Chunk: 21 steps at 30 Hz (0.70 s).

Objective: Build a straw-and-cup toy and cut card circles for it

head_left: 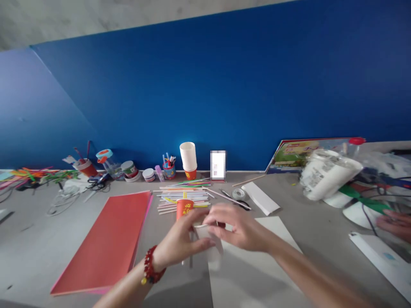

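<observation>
Near the middle of the table, my left hand (184,243) holds a small white paper piece (208,241), its fingers curled round the left side. My right hand (236,226) meets it from the right, fingertips bent onto the top of the same piece. The paper is blurred and partly covered by the fingers. Just behind my left hand stands a red paper cup (184,207) with yellow marks. Under and beside my right hand lies a large white sheet (253,273). Behind the cup, many coloured straws (167,199) lie in a loose pile.
Red sheets (109,239) lie at left. A tape roll (238,194), scissors and a folded white strip (261,198) are behind my right hand. Stacked cups (188,158), jars and a pen cup (169,170) line the wall. Another person's hand (394,223) is at far right, near plastic-wrapped cups (330,175).
</observation>
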Tool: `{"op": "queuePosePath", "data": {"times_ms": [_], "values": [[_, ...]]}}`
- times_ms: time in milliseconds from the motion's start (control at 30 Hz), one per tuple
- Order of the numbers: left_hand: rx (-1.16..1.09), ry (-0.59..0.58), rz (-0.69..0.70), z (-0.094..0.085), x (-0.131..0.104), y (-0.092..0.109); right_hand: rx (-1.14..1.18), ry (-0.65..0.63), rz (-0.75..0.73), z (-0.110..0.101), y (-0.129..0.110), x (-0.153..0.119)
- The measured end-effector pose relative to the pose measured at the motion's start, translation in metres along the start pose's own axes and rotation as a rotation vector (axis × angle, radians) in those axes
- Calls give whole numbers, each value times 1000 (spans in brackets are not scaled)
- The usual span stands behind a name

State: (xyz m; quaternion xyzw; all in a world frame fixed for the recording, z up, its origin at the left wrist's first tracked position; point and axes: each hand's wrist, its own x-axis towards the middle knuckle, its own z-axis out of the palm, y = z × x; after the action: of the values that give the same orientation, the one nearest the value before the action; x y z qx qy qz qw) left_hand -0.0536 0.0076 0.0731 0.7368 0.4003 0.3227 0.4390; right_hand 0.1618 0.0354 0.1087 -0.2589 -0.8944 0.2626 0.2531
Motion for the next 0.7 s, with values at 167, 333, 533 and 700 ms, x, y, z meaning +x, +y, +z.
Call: {"op": "queuePosePath", "data": {"times_ms": [167,333,533,700], "values": [[-527,80,-279,41,-5,-23,363,253,400,47,14,-59],[-904,155,-437,52,-2,-30,436,364,455,68,14,-87],[-1162,131,-524,58,2,-31,192,404,389,83,4,-84],[-1018,128,-502,59,-7,-34,77,379,348,83,4,-90]]}}
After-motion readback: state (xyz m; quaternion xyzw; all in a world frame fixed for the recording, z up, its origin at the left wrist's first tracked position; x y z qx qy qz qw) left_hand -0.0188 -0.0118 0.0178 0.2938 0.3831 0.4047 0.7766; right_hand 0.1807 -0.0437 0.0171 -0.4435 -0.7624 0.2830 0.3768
